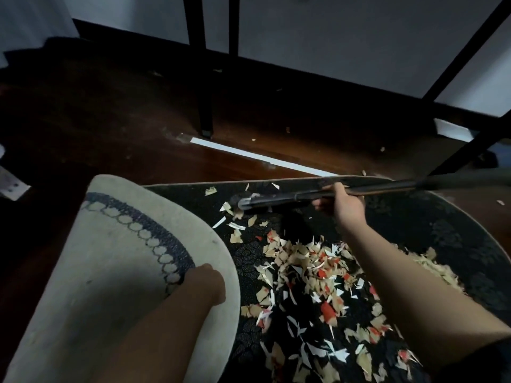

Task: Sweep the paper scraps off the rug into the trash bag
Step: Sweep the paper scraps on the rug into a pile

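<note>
Gripping a dark long-handled brush, the right hand is closing its fingers round the shaft near the dark patterned rug's far edge. Tan, white and red paper scraps are lying heaped mid-rug. The left hand is pinching the folded-up cream underside. Black metal legs are standing beyond; the brush's tip is blurred.

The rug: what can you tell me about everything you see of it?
The rug is dark with a faint floral pattern and looks woven. It lies on a wooden floor. Its left side is folded up, showing a pale underside with a blue looped border; the left hand holds that flap. Paper scraps litter the dark face, where the right hand holds a broom.
</note>
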The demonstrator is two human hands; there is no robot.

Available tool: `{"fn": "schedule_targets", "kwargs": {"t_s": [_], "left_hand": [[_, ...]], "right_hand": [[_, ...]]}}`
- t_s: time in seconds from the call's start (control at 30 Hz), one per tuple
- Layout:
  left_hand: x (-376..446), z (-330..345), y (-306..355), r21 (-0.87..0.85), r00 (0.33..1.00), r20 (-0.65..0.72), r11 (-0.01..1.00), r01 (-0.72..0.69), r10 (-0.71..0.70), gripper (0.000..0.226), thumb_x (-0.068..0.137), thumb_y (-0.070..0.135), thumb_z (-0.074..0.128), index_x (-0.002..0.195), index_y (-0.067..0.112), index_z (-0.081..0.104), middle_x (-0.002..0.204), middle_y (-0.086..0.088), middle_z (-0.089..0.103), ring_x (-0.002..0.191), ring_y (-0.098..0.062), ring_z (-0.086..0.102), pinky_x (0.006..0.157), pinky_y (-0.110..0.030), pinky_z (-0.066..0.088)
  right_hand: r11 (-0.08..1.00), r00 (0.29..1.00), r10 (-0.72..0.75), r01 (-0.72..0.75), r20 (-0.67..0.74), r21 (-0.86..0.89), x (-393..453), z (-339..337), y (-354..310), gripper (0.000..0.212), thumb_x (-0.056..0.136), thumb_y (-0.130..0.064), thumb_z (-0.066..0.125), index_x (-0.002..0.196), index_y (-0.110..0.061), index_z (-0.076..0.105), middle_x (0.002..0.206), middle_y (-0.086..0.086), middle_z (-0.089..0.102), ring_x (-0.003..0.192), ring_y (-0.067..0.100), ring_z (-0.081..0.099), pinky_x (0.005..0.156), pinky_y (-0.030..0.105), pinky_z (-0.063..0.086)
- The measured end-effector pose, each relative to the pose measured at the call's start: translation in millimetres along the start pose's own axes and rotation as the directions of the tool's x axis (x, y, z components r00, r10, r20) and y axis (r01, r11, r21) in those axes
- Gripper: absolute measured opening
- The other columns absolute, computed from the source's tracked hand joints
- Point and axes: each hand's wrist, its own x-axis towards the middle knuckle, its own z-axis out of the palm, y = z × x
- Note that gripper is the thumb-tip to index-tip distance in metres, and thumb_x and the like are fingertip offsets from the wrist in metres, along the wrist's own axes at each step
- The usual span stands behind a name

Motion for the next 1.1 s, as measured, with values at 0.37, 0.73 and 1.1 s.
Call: {"fn": "schedule_targets", "kwargs": {"t_s": [0.37, 0.73, 1.1], "left_hand": [[6.9, -8.6, 10.8, 0.004, 0.999, -0.030, 1.000, -0.018, 0.018, 0.050, 0.100, 0.034, 0.037, 0.144, 0.010, 0.039, 0.149, -0.014, 0.031, 0.136, -0.029, 0.037, 0.110, -0.038, 0.031], [13.9, 2.7, 13.7, -0.058, 0.997, 0.075, 0.998, 0.008, -0.004, 0.065, 0.101, 0.039, 0.038, 0.152, 0.004, 0.019, 0.160, -0.018, -0.006, 0.146, -0.033, 0.020, 0.117, -0.042, 0.023], [16.3, 1.0, 14.5, -0.053, 0.998, 0.061, 0.998, 0.024, -0.021, 0.064, 0.099, 0.039, 0.038, 0.151, 0.004, 0.024, 0.160, -0.017, 0.006, 0.145, -0.032, 0.023, 0.117, -0.039, 0.024]], "right_hand": [[0.987, 0.987, -0.161, 0.161, -0.023, -0.016, 3.6, -6.9, -42.9, 0.023, 0.092, -0.020, 0.050, 0.094, -0.003, 0.066, 0.075, 0.017, 0.072, 0.066, 0.025, 0.069, 0.079, 0.040, 0.060], [0.973, 0.992, -0.121, 0.112, -0.031, -0.201, 5.7, -18.9, -20.5, 0.022, 0.096, -0.024, 0.051, 0.085, -0.009, 0.062, 0.076, 0.014, 0.072, 0.066, 0.022, 0.071, 0.070, 0.034, 0.060], [0.968, 0.934, -0.217, 0.169, -0.283, -0.187, 10.1, -12.8, -41.9, 0.031, 0.089, -0.032, 0.048, 0.065, -0.018, 0.061, 0.067, 0.005, 0.072, 0.074, 0.022, 0.071, 0.083, 0.039, 0.056]]}}
